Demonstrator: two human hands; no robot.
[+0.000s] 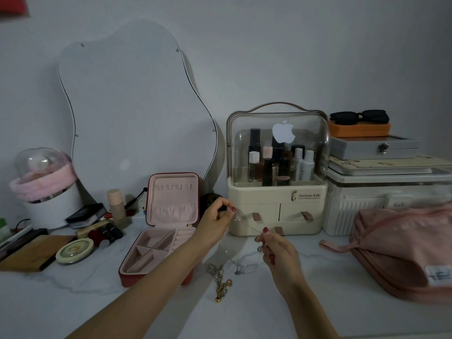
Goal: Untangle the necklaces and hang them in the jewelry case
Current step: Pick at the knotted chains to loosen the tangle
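A red jewelry case (161, 241) with pink lining stands open on the white table, its lid upright with small hooks near the top. Right of it, my left hand (216, 220) is raised and pinches one end of a thin silver chain (247, 225). My right hand (278, 250) pinches the same chain lower down, so it stretches between both hands. Below the hands a tangle of necklaces (221, 280) with gold beads lies on the table, and a thin silver strand (244, 263) loops beside it.
A cream cosmetics organiser (276, 206) with bottles stands just behind my hands. A pink pouch (401, 250) lies at right, before stacked white boxes (381, 204). A wavy mirror (137, 106) leans on the wall. Makeup items, a round tin (74, 250) and a wooden board (34, 253) crowd the left.
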